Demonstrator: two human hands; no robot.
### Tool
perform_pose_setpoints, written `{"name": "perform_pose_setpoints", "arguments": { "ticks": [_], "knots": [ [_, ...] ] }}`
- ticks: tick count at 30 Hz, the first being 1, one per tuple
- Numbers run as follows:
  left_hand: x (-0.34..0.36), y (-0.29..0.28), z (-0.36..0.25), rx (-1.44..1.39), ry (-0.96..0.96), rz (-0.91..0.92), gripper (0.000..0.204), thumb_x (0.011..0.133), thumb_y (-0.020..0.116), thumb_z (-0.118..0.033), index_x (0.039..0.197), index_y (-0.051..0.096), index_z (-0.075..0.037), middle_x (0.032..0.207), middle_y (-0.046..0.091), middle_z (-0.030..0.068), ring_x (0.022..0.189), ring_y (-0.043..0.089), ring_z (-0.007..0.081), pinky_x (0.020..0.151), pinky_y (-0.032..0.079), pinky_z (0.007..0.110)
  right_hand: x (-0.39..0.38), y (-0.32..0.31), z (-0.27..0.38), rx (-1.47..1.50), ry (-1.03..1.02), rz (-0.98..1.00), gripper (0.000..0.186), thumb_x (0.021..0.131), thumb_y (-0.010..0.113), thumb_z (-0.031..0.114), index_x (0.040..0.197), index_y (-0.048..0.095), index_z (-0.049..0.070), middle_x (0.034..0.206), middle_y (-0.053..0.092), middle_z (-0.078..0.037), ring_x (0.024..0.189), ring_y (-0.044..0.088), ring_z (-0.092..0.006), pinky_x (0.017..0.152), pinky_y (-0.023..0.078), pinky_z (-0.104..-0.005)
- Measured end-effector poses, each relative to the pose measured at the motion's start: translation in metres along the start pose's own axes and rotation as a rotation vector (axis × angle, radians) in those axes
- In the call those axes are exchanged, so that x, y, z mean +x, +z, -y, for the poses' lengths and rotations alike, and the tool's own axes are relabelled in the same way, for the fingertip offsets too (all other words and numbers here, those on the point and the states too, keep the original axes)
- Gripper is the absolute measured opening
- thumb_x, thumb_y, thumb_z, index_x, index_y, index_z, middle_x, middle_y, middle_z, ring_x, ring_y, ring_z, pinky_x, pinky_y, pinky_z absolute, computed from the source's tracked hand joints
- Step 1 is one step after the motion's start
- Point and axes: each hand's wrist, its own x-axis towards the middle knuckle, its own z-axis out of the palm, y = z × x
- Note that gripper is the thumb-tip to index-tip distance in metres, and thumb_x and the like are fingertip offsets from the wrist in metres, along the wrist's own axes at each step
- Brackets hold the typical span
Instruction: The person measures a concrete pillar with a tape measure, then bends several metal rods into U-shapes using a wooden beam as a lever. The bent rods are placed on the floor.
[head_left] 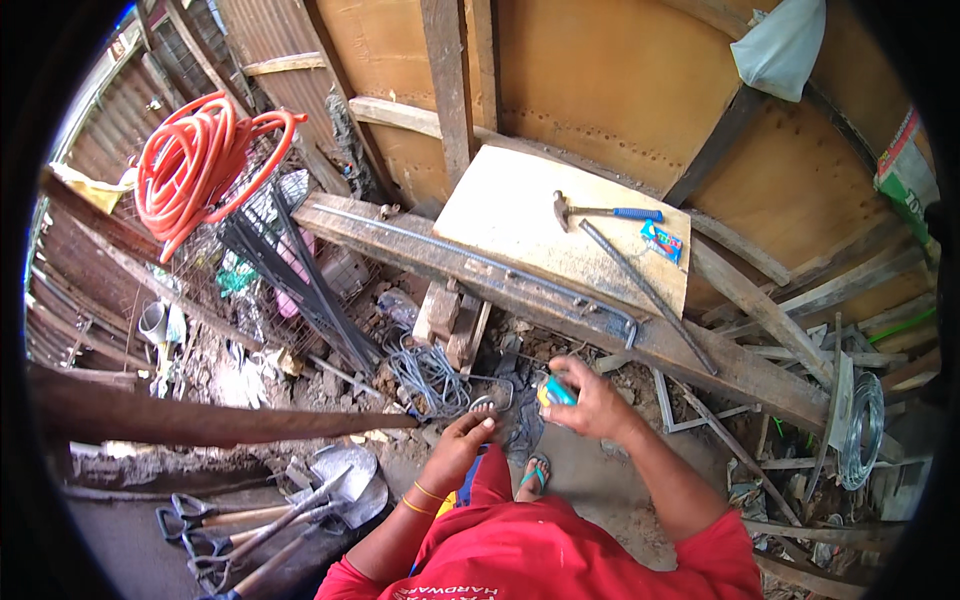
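Note:
My right hand [598, 408] is closed around a small teal and yellow tape measure [561, 391], held in front of my body. Left of it, my left hand [458, 447] has its fingers pressed together; whatever they may hold is too small to make out. Beyond both hands runs a thick wooden beam [440, 262], with a long thin metal rod [470, 262] along it, bent at its right end. A pale board [500, 205] lies behind, carrying a hammer [610, 212] with a blue grip and a small blue packet [661, 241]. A dark bar [650, 287] slants from board to beam.
Coiled orange hose [195, 165] hangs at the left above wire mesh and black strips. Several shovels [345, 480] lie at the lower left, near a wooden pole [230, 422]. Grey cord [430, 378] and rubble cover the ground under the beam. Coiled wire [862, 435] hangs at the right.

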Motion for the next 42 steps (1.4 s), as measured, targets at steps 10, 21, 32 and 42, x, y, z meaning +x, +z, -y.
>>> {"name": "perform_pose_setpoints", "arguments": {
  "ticks": [10, 21, 32, 42],
  "knots": [
    [0.112, -0.062, -0.1, 0.627, 0.697, -0.281, 0.018, 0.094, 0.067, -0.008, 0.111, 0.068, 0.0, 0.099, 0.071, 0.0136, 0.088, 0.071, 0.0265, 0.081, 0.055, 0.035, 0.33, -0.074, 0.062, -1.003, -0.214, -0.305, 0.062, 0.084, 0.074, 0.037, 0.138, 0.05, 0.017, 0.137, 0.062, -0.011, 0.131, 0.053, -0.0339, 0.107, 0.041, -0.0563],
    [0.278, -0.108, -0.198, 1.214, 1.002, -0.32, 0.03, 0.083, 0.071, -0.007, 0.114, 0.068, -0.006, 0.114, 0.067, 0.0123, 0.104, 0.061, 0.0362, 0.089, 0.05, 0.046, 0.27, -0.13, -0.009, -0.678, -0.125, -0.549, 0.041, 0.094, 0.065, 0.025, 0.131, 0.064, 0.009, 0.14, 0.059, -0.016, 0.131, 0.054, -0.0352, 0.107, 0.046, -0.0446],
    [0.323, -0.115, -0.191, 1.514, 0.933, -0.212, 0.025, 0.083, 0.074, -0.018, 0.106, 0.07, -0.012, 0.107, 0.066, 0.0074, 0.104, 0.059, 0.0334, 0.09, 0.047, 0.047, -0.003, -0.176, -0.168, -0.914, 0.407, -0.738, 0.041, 0.089, 0.069, 0.033, 0.126, 0.068, 0.014, 0.128, 0.064, -0.011, 0.118, 0.06, -0.0379, 0.102, 0.049, -0.0468],
    [0.28, -0.099, -0.246, 1.444, 0.912, -0.047, 0.023, 0.087, 0.07, -0.008, 0.105, 0.056, -0.004, 0.103, 0.059, 0.0172, 0.097, 0.06, 0.0403, 0.084, 0.048, 0.051, -0.013, -0.179, -0.178, -0.651, 0.444, -0.799, 0.034, 0.094, 0.067, 0.035, 0.117, 0.065, 0.01, 0.11, 0.068, -0.022, 0.101, 0.064, -0.0461, 0.084, 0.052, -0.054]
  ]
}}
